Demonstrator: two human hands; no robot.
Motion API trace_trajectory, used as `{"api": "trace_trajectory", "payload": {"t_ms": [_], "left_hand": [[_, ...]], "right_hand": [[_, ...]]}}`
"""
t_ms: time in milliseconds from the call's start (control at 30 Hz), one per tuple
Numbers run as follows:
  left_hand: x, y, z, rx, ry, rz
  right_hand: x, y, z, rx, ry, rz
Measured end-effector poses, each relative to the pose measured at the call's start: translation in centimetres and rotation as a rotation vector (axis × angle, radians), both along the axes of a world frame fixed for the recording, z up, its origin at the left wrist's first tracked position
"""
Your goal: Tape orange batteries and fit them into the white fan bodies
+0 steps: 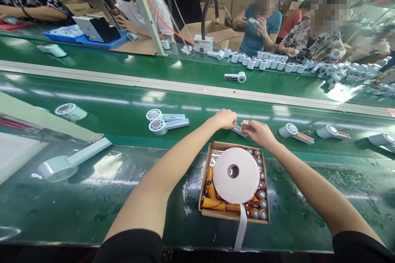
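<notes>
Nearest: brown cardboard box (216, 213) of orange cylindrical batteries (212, 203), topped by a white tape roll (236, 175). Just beyond it, left hand (225, 118) and right hand (261, 132) both pinch a small pale-grey plastic handle piece (240, 130), its long axis running left-right between them.

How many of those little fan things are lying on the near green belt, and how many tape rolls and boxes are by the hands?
Fan pieces lying loose on the near belt: 6, such as the pair left of the hands
Fan piece held by the left hand and right hand: 1
White tape roll: 1
Cardboard box of orange batteries: 1
Total: 9
</notes>
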State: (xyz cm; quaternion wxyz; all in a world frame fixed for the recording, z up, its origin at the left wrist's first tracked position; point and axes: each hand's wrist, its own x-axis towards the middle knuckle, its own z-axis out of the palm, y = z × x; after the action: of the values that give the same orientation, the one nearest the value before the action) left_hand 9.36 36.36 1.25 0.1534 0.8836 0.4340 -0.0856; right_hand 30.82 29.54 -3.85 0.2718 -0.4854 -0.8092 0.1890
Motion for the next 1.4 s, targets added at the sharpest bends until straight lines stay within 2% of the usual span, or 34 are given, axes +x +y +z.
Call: {"api": "trace_trajectory", "payload": {"t_ms": [100,233,467,533,633,700,733,767,833,900,1000,1067,1133,1167,1233,1300,1333,1400], "left_hand": [[0.4,-0.1,0.2,0.009,-0.007,0.027],[1.3,-0.5,0.1,0.036,0.001,0.087],[3.1,0.1,0.1,0.027,-0.017,0.169],[2.6,-1.0,0.7,0.045,-0.056,0.2],[0.1,-6.2,1.7,0.148,-0.216,0.198],[-2.6,-11.6,2.0,0.167,-0.365,0.089],[-4.0,-14.3,2.0,0.106,-0.39,-0.013],[-5.2,-16.8,1.9,0.051,-0.373,-0.086],[-6.7,-20.6,1.3,-0.013,-0.28,-0.141],[-6.7,-22.4,0.6,-0.026,-0.169,-0.128],[-5.7,-22.7,0.1,-0.014,-0.077,-0.105],[-5.5,-22.9,0.6,0.038,-0.122,-0.052],[-6.0,-24.0,1.3,0.134,-0.242,0.036],[-6.3,-24.8,1.6,0.195,-0.307,0.08],[-7.1,-26.4,1.7,0.332,-0.421,0.13],[-7.8,-27.8,1.1,0.473,-0.516,0.135],[-8.2,-28.4,0.7,0.534,-0.564,0.137],[-9.0,-29.3,-0.5,0.618,-0.663,0.189]], "right_hand": [[0.2,0.0,0.3,0.004,-0.07,-0.019],[0.1,0.0,0.8,0.037,-0.273,0.002],[-2.2,1.4,2.2,-0.056,-0.631,0.122],[-2.7,1.8,2.4,-0.078,-0.706,0.135],[-2.8,2.0,2.4,-0.05,-0.713,0.153],[-2.6,1.7,2.2,-0.029,-0.686,0.14],[-2.5,1.4,2.0,-0.027,-0.674,0.121],[-2.4,1.1,1.9,-0.028,-0.662,0.095],[-2.3,0.3,1.8,-0.018,-0.63,0.043],[-2.1,-0.7,2.0,0.013,-0.583,0.012],[-0.9,-3.3,3.4,0.036,-0.447,-0.121],[0.3,-6.4,4.8,0.015,-0.27,-0.253],[1.3,-10.6,6.2,-0.05,0.001,-0.274],[1.5,-13.0,6.8,-0.111,0.164,-0.217],[0.8,-17.8,7.5,-0.356,0.444,0.017],[-0.9,-21.8,7.6,-0.631,0.526,0.243],[-2.0,-23.2,7.4,-0.713,0.513,0.282],[-3.9,-25.1,6.7,-0.778,0.488,0.248]]}}
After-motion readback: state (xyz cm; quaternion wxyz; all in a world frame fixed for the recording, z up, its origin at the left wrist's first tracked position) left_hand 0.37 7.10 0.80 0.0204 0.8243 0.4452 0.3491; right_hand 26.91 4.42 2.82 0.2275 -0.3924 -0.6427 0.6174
